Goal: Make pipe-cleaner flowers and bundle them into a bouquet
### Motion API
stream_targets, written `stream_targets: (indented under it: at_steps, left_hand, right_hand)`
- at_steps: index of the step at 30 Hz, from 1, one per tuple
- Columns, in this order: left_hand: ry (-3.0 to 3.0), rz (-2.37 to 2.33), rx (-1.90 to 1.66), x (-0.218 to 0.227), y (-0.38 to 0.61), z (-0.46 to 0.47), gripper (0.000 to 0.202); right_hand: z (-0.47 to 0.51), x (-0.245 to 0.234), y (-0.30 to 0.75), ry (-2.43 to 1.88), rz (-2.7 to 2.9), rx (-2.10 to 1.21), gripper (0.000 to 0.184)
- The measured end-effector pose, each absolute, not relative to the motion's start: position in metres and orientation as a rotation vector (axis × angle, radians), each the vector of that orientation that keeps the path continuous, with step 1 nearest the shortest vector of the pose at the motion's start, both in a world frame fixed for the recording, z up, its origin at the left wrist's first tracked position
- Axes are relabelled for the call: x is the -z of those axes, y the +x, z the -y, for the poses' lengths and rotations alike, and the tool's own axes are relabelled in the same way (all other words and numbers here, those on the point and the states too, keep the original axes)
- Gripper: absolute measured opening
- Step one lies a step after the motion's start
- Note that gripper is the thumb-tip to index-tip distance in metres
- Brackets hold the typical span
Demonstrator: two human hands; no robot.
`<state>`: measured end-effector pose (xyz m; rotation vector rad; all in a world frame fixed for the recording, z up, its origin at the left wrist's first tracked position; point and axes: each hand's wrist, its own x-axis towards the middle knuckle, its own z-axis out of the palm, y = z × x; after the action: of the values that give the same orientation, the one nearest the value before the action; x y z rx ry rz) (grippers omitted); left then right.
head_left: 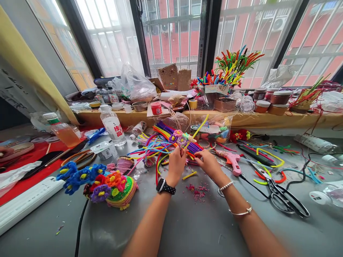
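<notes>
My left hand (176, 165) is closed in a pinch just below a small bunch of pink and purple pipe-cleaner flowers (179, 137). A yellow pipe cleaner (201, 125) sticks up to the right from the same spot. Closed fingers of my right hand (210, 163) are at the end of a bundle of purple pipe cleaners (193, 147); what they pinch is hidden. More loose pipe cleaners (154, 148), blue, yellow and pink, lie to the left of my hands. A short yellow piece (189, 175) and pink fuzzy clippings (197, 192) lie on the grey table between my wrists.
At left stand a pipe-cleaner flower arrangement (122, 191), a white power strip (29, 201) and a water bottle (112, 126). To the right lie a pink glue gun (232, 160) with its cord and scissors (278, 194). Jars and pipe-cleaner bunches line the wooden ledge (128, 117).
</notes>
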<state>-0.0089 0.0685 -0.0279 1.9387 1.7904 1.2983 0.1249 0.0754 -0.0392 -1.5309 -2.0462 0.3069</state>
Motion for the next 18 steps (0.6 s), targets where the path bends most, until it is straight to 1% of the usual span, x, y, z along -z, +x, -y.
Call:
stream_targets:
  at_steps: [4, 9, 15, 18]
  left_hand:
    - [2.091, -1.863, -1.148, 0.036, -0.003, -0.071, 0.020]
    - [2.217, -1.952, -0.985, 0.041, 0.001, -0.075, 0.017]
    - [2.222, -1.985, -0.942, 0.043, 0.000, -0.076, 0.015]
    - [2.228, -1.990, -0.932, 0.044, 0.000, -0.076, 0.014]
  right_hand:
    - [-0.075, 0.042, 0.122, -1.545, 2.050, -0.307, 0.016]
    - [-0.073, 0.042, 0.125, -1.569, 2.024, -0.250, 0.017]
    - [-0.068, 0.041, 0.122, -1.576, 2.024, 0.106, 0.018]
    - [-0.068, 0.042, 0.120, -1.597, 2.036, 0.211, 0.020]
